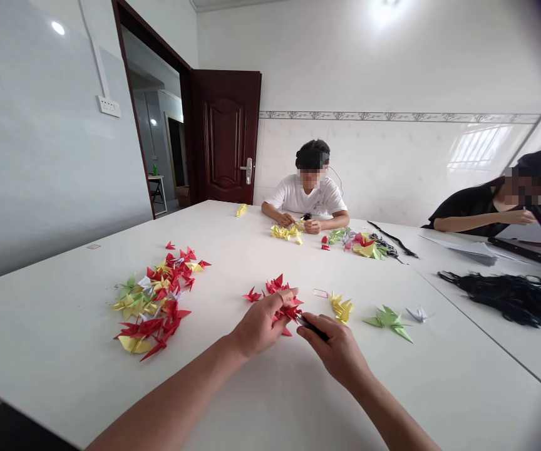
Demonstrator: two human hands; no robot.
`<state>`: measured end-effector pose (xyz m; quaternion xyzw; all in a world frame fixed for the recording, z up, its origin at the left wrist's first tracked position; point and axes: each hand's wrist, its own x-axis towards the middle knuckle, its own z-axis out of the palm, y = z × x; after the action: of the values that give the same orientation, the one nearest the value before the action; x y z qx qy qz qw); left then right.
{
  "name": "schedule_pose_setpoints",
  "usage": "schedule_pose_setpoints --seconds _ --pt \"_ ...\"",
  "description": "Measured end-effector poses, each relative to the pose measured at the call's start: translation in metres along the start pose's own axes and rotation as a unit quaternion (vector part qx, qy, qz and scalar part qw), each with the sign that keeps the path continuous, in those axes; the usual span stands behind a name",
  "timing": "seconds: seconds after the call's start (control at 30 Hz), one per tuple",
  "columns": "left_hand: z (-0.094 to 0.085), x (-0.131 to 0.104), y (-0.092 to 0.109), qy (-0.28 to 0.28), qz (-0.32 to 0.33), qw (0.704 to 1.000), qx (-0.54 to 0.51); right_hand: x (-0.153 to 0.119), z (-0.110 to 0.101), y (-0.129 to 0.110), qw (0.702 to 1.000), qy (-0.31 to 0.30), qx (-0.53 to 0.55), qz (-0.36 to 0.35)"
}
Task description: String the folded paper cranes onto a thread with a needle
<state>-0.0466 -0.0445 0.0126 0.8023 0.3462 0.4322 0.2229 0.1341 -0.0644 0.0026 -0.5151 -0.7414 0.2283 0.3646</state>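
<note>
My left hand [262,324] is closed around a red folded-paper crane [292,312], just above the white table [270,401]. In my right hand [340,348] is a slim black tool with a metal tip [315,327], its tip up against the red paper; its exact kind is hidden by my fingers. More red cranes [277,284] lie right behind my left hand. To the right sit several yellow cranes [340,307], some green cranes [389,321] and a white crane [419,314].
A large pile of mixed cranes [158,307] spreads at the left. Across the table, a person in a white shirt [315,200] handles yellow cranes [287,233]. Black cords [505,297] and paper sheets [468,248] lie at the right, near another person in black [472,210].
</note>
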Motion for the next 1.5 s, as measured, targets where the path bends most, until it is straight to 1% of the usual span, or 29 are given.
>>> schedule_pose_setpoints --seconds 0.17,0.33,0.4,0.57,0.63,0.73,0.9,1.0,1.1,1.2,1.3,1.43,1.5 --pt "0.001 0.000 -0.002 -0.003 0.003 1.000 0.013 0.000 0.000 0.001 1.000 -0.003 -0.017 0.002" --pt "0.000 0.000 -0.002 -0.011 0.006 1.000 0.008 0.001 -0.001 0.001 0.999 0.006 -0.029 -0.014" --pt "-0.001 0.000 -0.001 -0.012 0.000 1.000 0.002 0.001 -0.002 -0.001 0.999 0.013 -0.029 -0.008" --pt "0.000 -0.002 0.002 -0.035 -0.040 0.998 -0.034 0.000 -0.001 -0.007 0.998 0.052 0.030 0.022" --pt "0.001 -0.003 0.001 -0.043 -0.037 0.998 -0.040 0.000 0.000 -0.007 0.998 0.046 0.041 0.015" --pt "0.003 -0.004 0.000 -0.043 -0.031 0.998 -0.041 0.001 0.001 -0.004 0.999 0.031 0.029 -0.010" --pt "0.004 -0.004 -0.001 -0.057 -0.038 0.997 -0.043 0.000 0.003 0.001 0.998 0.045 0.009 -0.036" --pt "0.004 -0.004 0.002 -0.067 -0.041 0.997 -0.028 0.000 0.003 -0.001 0.998 0.040 -0.007 -0.044" --pt "0.003 -0.003 0.004 -0.063 -0.036 0.997 -0.020 0.001 0.000 -0.002 0.998 0.038 -0.023 -0.045" --pt "0.001 -0.002 0.004 -0.042 -0.029 0.999 -0.016 0.003 -0.006 0.001 0.997 0.062 -0.042 -0.035" --pt "-0.002 0.000 0.002 -0.025 -0.021 0.999 0.006 0.007 -0.014 0.011 0.993 0.098 -0.057 -0.009" --pt "-0.003 0.000 0.000 -0.036 -0.008 0.999 0.004 0.011 -0.028 0.027 0.984 0.152 -0.085 0.046" --pt "-0.004 0.000 -0.001 -0.033 -0.002 0.999 0.000 0.013 -0.034 0.034 0.977 0.175 -0.099 0.075"
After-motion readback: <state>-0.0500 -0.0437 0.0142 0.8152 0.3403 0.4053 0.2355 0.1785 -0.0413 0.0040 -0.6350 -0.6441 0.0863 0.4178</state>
